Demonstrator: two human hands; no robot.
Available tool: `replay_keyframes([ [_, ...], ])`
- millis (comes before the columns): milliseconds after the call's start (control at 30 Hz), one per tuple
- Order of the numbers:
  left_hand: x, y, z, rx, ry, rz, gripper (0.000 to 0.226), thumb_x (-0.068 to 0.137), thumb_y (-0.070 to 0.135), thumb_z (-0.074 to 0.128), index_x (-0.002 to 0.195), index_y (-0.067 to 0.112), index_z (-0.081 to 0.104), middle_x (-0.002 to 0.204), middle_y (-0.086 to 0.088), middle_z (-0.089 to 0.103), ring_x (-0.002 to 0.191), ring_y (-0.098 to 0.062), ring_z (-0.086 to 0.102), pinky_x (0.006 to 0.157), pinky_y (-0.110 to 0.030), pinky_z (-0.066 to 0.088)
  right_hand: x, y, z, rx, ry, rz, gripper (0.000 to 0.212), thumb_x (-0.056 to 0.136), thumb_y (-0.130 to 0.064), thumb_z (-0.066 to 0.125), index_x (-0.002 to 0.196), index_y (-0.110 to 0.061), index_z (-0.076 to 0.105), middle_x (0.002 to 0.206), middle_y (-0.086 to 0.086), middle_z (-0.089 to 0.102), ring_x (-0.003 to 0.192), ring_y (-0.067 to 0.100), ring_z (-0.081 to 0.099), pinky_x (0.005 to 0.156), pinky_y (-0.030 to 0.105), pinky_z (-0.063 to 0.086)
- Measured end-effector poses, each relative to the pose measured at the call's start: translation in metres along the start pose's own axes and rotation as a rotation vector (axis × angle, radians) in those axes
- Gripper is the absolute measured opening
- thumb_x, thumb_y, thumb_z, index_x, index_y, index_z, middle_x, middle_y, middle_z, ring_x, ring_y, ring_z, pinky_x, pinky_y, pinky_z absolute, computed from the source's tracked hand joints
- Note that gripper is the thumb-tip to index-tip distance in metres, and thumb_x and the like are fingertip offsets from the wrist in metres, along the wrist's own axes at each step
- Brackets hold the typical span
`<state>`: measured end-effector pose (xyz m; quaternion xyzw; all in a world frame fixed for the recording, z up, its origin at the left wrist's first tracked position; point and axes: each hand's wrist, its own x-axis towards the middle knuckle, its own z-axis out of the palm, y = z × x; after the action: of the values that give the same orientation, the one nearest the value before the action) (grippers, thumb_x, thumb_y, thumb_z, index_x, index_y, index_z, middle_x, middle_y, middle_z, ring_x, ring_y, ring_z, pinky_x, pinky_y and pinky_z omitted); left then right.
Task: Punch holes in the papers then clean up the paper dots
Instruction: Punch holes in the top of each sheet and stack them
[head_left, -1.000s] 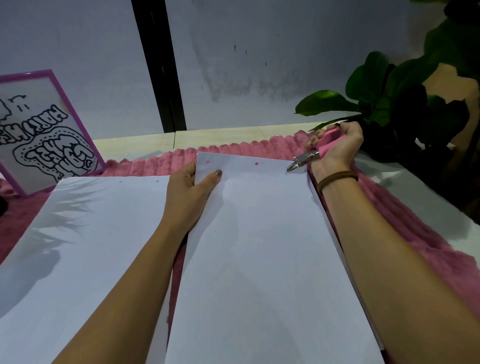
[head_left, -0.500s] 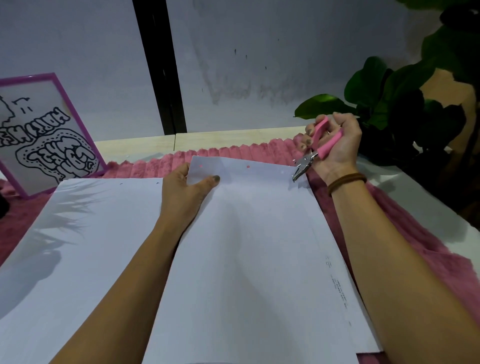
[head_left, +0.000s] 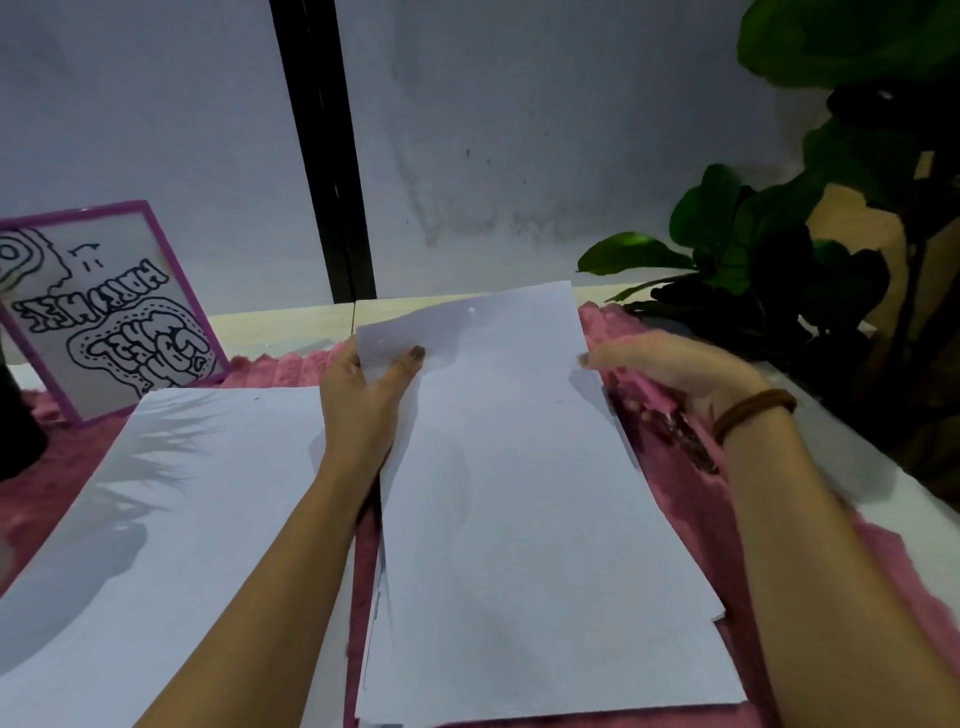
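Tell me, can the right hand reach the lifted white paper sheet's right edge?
Probably yes: the right hand, fingers straight, hovers beside the lifted white paper sheet; nothing lies between them.

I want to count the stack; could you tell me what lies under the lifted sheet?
Under the lifted sheet, edges of more white sheets show, on the pink mat; their number and middles are covered.

the blurred right hand (head_left: 675, 369) perhaps hides part of the punch (head_left: 684, 440) beneath.
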<state>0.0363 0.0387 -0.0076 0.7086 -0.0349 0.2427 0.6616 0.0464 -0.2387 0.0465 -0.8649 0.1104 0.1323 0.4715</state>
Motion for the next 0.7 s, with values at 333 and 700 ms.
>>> replay_keyframes([
  [333, 0.000, 0.069, -0.033, 0.056, -0.287, -0.314, 0.074, 0.063, 0.029, 0.088, 0.124, 0.021, 0.047, 0.118, 0.001, 0.064, 0.104, -0.023, 0.065, 0.089, -0.043, 0.055, -0.055, -0.031, 0.010, 0.342, 0.243, -0.354, 0.047, 0.075, -0.023, 0.073, 0.098, 0.015, 0.058, 0.091, 0.034, 0.065, 0.074, 0.040, 0.058, 0.073, 0.052, 0.050],
  [700, -0.017, 0.133, -0.029, 0.425, -0.224, 0.213, 0.039, 0.095, 0.011, 0.058, 0.131, 0.015, 0.043, 0.130, -0.004, 0.059, 0.112, -0.026, 0.060, 0.095, -0.029, 0.046, -0.118, -0.066, -0.013, 0.279, 0.432, -0.620, 0.015, 0.095, -0.012, 0.061, 0.082, -0.010, 0.069, 0.070, -0.011, 0.068, 0.045, -0.004, 0.051, 0.046, 0.011, 0.040],
])
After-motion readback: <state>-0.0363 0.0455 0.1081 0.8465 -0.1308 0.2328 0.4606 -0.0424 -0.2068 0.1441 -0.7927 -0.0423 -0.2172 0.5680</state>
